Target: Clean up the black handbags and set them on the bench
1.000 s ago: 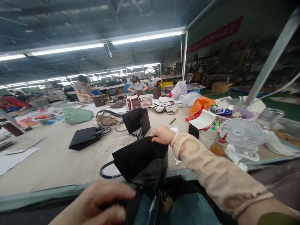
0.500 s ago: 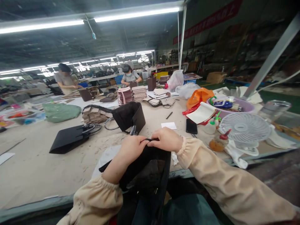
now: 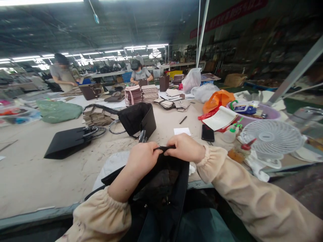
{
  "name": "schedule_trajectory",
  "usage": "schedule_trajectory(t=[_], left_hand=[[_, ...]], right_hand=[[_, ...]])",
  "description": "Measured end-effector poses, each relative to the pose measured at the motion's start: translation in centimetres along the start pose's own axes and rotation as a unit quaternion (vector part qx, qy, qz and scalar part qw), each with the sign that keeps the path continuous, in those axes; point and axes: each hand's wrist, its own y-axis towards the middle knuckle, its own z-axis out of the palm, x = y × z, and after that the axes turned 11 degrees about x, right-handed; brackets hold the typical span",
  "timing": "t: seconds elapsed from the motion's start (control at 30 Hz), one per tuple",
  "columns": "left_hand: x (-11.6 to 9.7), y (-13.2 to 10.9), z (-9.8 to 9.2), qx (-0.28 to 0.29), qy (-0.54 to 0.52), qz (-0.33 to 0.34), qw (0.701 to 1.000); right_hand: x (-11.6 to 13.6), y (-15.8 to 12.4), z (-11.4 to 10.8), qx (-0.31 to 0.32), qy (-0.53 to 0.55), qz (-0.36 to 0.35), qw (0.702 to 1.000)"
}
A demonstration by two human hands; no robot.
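In the head view, the left hand (image 3: 142, 157) and right hand (image 3: 185, 148) meet at the top edge of a black handbag (image 3: 164, 191), fingers (image 3: 153, 155) of both closed in a pinch on its dark rim. The bag stands at the near edge of the tabletop (image 3: 32, 174), mouth open toward the camera, its long axis running from the lap up and away. Beyond it stands another open black bag (image 3: 137, 119); a flat black bag (image 3: 67, 143) lies left, a phone (image 3: 207, 133) and white fan (image 3: 274, 139) right.
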Motion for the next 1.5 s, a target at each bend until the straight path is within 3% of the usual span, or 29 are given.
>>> schedule_trajectory(t=[0.1, 0.2, 0.27, 0.53, 0.67, 0.8, 1.07, 1.2, 1.37, 1.5], left_hand=[[0.2, 0.2, -0.1, 0.021, -0.078, 0.013, 0.997], [0.3, 0.5, -0.1, 0.031, -0.194, 0.077, 0.978], [0.3, 0.7, -0.1, 0.039, -0.217, 0.104, 0.97], [-0.7, 2.0, -0.4, 0.019, -0.123, 0.081, 0.989], [-1.0, 2.2, -0.7, 0.025, -0.098, 0.08, 0.992], [-1.2, 2.1, -0.6, 0.011, -0.076, 0.086, 0.993], [-1.3, 1.6, -0.3, -0.003, -0.013, 0.082, 0.997], [-1.3, 1.6, -0.4, -0.003, -0.012, 0.086, 0.996], [-1.3, 1.6, 0.0, -0.006, 0.006, 0.072, 0.997], [-1.6, 1.3, 0.2, -0.001, 0.0, 0.108, 0.994]], right_hand=[[-0.2, -0.1, -0.1, 0.025, 0.032, 0.02, 0.999], [-0.1, -0.1, -0.3, 0.042, 0.04, 0.034, 0.998], [0.0, -0.2, -0.5, 0.048, 0.045, 0.039, 0.997], [-0.4, -3.6, -0.6, 0.041, 0.029, 0.028, 0.998], [-1.0, -5.3, 0.1, -0.021, 0.07, 0.053, 0.996], [-0.8, -5.3, 0.1, -0.091, 0.052, 0.058, 0.993], [0.2, -3.4, -1.0, -0.068, -0.171, 0.12, 0.976], [0.1, -3.1, -0.9, -0.055, -0.24, 0.083, 0.966], [-0.3, -2.7, -1.0, -0.031, -0.231, 0.038, 0.972], [-0.7, -2.9, -1.4, -0.031, -0.15, 0.042, 0.987]])
